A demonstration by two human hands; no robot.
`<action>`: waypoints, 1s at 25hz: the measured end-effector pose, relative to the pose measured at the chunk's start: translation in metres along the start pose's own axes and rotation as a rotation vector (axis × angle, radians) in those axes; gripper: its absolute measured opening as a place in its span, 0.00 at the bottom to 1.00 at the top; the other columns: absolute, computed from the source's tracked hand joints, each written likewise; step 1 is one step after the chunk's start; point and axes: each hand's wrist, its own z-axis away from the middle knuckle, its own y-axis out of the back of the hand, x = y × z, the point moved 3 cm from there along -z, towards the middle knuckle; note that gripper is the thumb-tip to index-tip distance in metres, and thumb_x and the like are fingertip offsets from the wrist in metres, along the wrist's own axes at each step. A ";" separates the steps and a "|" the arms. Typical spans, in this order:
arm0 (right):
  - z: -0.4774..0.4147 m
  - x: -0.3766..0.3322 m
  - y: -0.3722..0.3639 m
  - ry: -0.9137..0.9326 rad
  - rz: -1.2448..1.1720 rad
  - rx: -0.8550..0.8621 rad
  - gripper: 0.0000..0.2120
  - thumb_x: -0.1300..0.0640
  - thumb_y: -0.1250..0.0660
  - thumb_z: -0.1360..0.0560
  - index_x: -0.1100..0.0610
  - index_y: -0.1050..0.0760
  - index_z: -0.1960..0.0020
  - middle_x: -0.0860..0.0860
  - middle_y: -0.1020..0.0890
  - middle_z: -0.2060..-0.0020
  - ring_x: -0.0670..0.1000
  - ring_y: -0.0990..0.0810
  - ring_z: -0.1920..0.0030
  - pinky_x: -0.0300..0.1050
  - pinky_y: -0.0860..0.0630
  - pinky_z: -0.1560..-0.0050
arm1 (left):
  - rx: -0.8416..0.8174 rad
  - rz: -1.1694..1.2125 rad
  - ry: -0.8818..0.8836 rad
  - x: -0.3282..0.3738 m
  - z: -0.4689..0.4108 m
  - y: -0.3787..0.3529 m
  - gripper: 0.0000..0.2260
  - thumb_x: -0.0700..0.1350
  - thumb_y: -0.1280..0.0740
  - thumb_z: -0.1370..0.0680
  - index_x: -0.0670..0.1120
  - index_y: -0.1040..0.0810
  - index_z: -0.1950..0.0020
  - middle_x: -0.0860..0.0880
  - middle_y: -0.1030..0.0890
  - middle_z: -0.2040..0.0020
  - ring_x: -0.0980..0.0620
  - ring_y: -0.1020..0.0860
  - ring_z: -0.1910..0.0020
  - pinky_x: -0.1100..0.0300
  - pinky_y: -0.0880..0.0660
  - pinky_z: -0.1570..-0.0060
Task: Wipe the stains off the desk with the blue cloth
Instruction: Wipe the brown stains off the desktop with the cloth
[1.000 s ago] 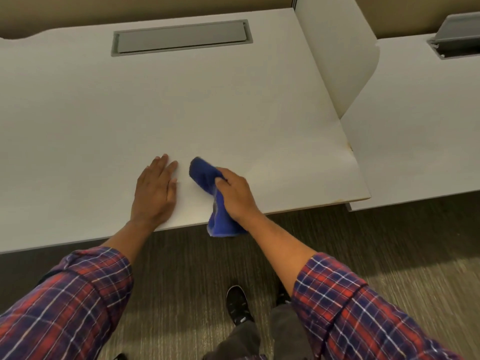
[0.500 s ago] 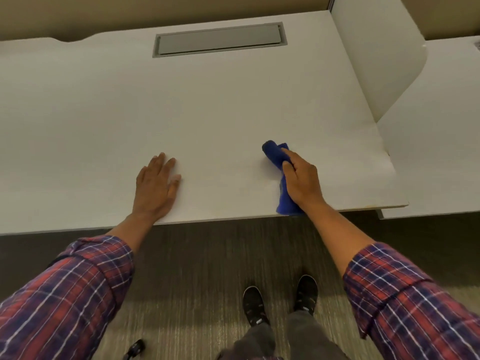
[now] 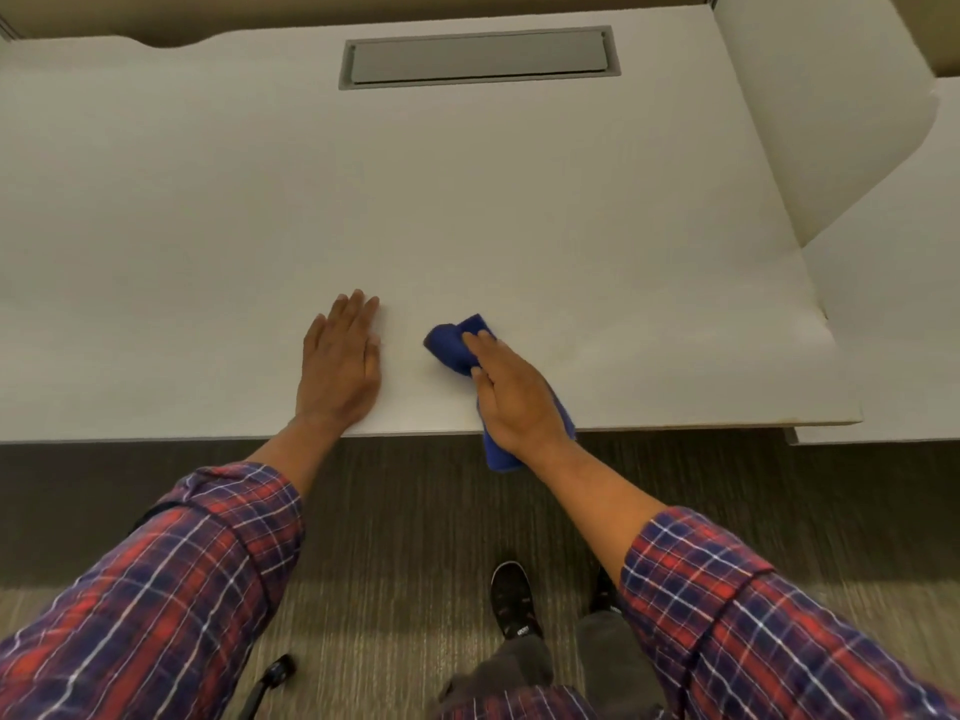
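The blue cloth (image 3: pixel 451 347) is bunched on the white desk (image 3: pixel 467 200) near its front edge, and one end hangs over the edge. My right hand (image 3: pixel 514 397) presses down on it, fingers wrapped over the cloth. My left hand (image 3: pixel 340 368) lies flat on the desk, palm down, a short way left of the cloth, holding nothing. A faint yellowish smudge (image 3: pixel 561 350) shows on the desk just right of the cloth.
A grey cable-tray lid (image 3: pixel 480 57) is set into the back of the desk. A white divider panel (image 3: pixel 810 111) stands at the right, with a second desk (image 3: pixel 893 324) beyond it. Below are carpet, my shoes (image 3: pixel 511 597) and a chair caster (image 3: pixel 275 672).
My right hand has slid the cloth leftward along the front of the desk, back toward my left hand, after a sweep to the right. The left hand has stayed flat in place.
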 end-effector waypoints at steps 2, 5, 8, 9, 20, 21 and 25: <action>0.006 -0.017 -0.023 0.017 -0.046 -0.011 0.21 0.61 0.39 0.17 0.59 0.30 0.24 0.57 0.26 0.26 0.54 0.29 0.25 0.45 0.39 0.22 | 0.024 0.058 0.015 -0.002 0.000 0.000 0.25 0.45 0.46 0.14 0.46 0.40 0.15 0.43 0.37 0.15 0.45 0.42 0.15 0.46 0.50 0.16; 0.013 -0.037 -0.043 0.016 -0.117 -0.005 0.20 0.60 0.39 0.17 0.59 0.29 0.25 0.57 0.22 0.30 0.54 0.24 0.30 0.42 0.35 0.27 | 0.046 0.144 0.056 -0.005 0.000 -0.001 0.25 0.37 0.43 0.14 0.44 0.38 0.16 0.40 0.35 0.17 0.41 0.38 0.17 0.46 0.46 0.17; 0.017 -0.047 -0.048 -0.118 -0.338 -0.093 0.19 0.59 0.41 0.16 0.56 0.27 0.26 0.56 0.18 0.35 0.52 0.19 0.39 0.41 0.26 0.37 | 0.053 0.200 0.084 -0.007 0.001 0.003 0.26 0.33 0.42 0.16 0.41 0.37 0.17 0.39 0.33 0.18 0.39 0.35 0.18 0.46 0.41 0.18; 0.019 -0.047 -0.047 -0.201 -0.468 -0.120 0.17 0.58 0.42 0.16 0.54 0.24 0.29 0.55 0.17 0.38 0.51 0.18 0.43 0.42 0.24 0.40 | 0.064 0.241 0.107 -0.006 0.001 0.005 0.26 0.32 0.43 0.16 0.41 0.36 0.17 0.39 0.33 0.18 0.39 0.34 0.19 0.46 0.40 0.18; 0.078 0.026 0.079 -0.701 -1.387 0.209 0.12 0.55 0.34 0.19 0.58 0.19 0.38 0.56 0.16 0.49 0.55 0.18 0.50 0.54 0.21 0.42 | 0.043 0.163 0.092 0.005 0.003 0.008 0.17 0.34 0.41 0.15 0.38 0.24 0.26 0.38 0.28 0.21 0.36 0.32 0.20 0.42 0.41 0.18; 0.082 0.033 0.094 -0.714 -1.447 0.229 0.15 0.54 0.33 0.20 0.59 0.20 0.36 0.58 0.17 0.47 0.57 0.18 0.48 0.56 0.22 0.39 | 0.046 0.161 0.106 0.004 0.003 0.009 0.17 0.36 0.41 0.15 0.38 0.23 0.27 0.38 0.28 0.21 0.36 0.32 0.20 0.42 0.41 0.18; 0.093 0.052 0.151 -0.610 -1.714 0.202 0.21 0.48 0.30 0.23 0.61 0.18 0.36 0.63 0.18 0.37 0.64 0.19 0.41 0.67 0.33 0.27 | 0.099 0.177 0.198 0.029 -0.007 0.010 0.24 0.50 0.45 0.19 0.43 0.22 0.28 0.39 0.25 0.23 0.35 0.30 0.23 0.37 0.40 0.22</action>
